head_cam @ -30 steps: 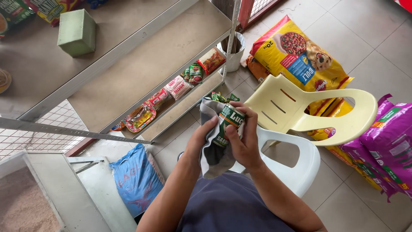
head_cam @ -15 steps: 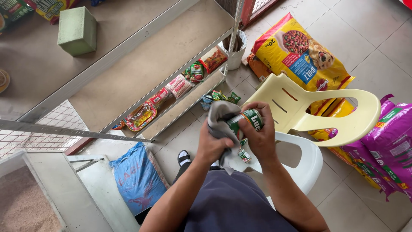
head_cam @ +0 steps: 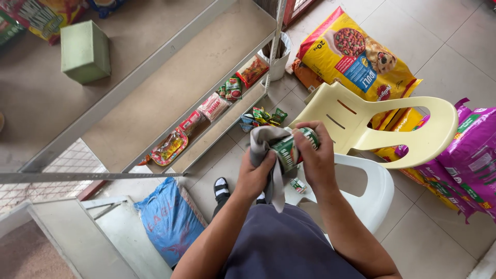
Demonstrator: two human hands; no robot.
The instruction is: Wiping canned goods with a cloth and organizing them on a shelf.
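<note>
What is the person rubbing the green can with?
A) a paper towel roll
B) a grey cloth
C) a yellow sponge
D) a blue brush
B: the left hand presses a grey cloth against the green can, which the right hand holds above the white chair.

Item: green can point(head_cam: 290, 150), gripped in the right hand point(head_cam: 316, 155), fingers point(head_cam: 302, 135) wrapped over its top. Left hand point(head_cam: 256, 175) pressed a grey cloth point(head_cam: 263, 142) against the can's side; cloth tail hung down. Beneath: white plastic chair point(head_cam: 369, 194), a cream chair point(head_cam: 382, 132) stacked tilted on it. Nearby: yellow pet-food bag point(head_cam: 356, 57), purple bags point(head_cam: 470, 160), blue sack point(head_cam: 168, 219), metal shelf point(head_cam: 170, 88) with snack packets point(head_cam: 212, 106), green box point(head_cam: 85, 51).
</note>
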